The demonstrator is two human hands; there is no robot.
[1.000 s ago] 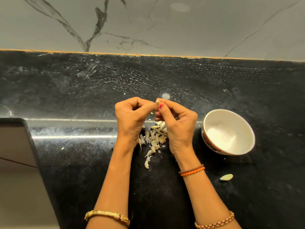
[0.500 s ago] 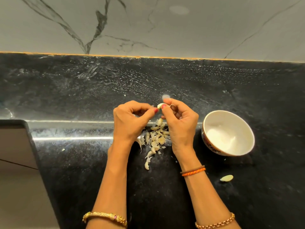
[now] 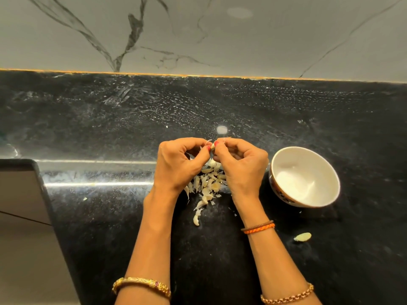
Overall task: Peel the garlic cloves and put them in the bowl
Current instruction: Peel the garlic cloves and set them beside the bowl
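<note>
— What is standing in the way on the black tabletop (image 3: 110,227)?
— The white bowl (image 3: 305,176) is sitting just right of the right hand (image 3: 242,168), and a heap of garlic skins (image 3: 207,183) is lying under and between both hands. A loose clove (image 3: 303,237) is lying nearer, right of the right forearm.
— And open room?
— Bare tabletop is stretching left of the left hand (image 3: 178,166) and back toward the marble wall (image 3: 220,36).

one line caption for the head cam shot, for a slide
Both hands, left hand and right hand, pinch a garlic clove above a pile of peels, white bowl alongside.
</note>
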